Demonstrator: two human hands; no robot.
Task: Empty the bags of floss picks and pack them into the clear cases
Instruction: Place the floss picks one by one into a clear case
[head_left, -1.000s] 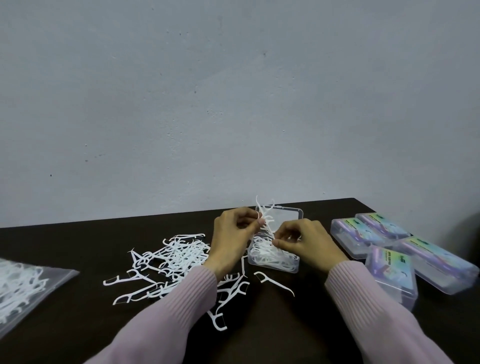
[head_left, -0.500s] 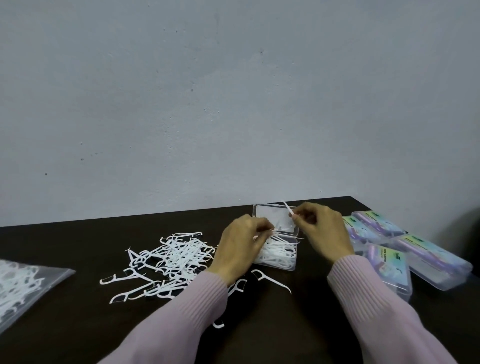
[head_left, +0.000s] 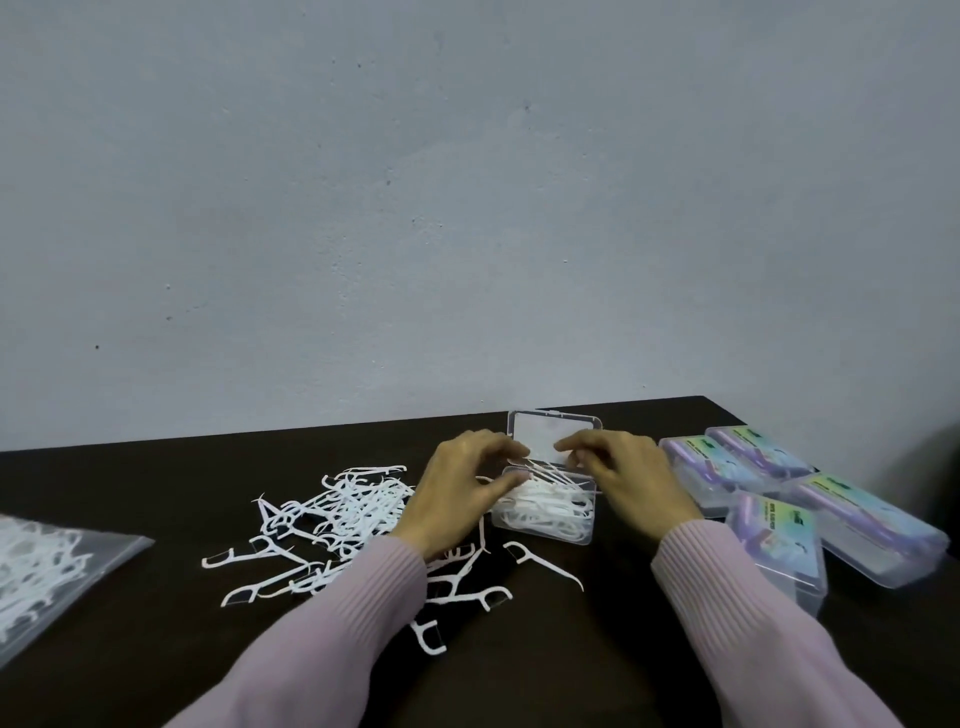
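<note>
The bag of floss picks (head_left: 49, 566) is cut off at the frame's left edge. Print on the labelled cases (head_left: 779, 525), right of the open case (head_left: 545, 506), is unreadable.

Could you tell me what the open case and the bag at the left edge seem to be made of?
The open case looks like rigid clear plastic: the picks show through its straight, glossy walls. The bag seems to be thin, soft plastic film: it lies flat, and its contents look hazy through it.
</note>
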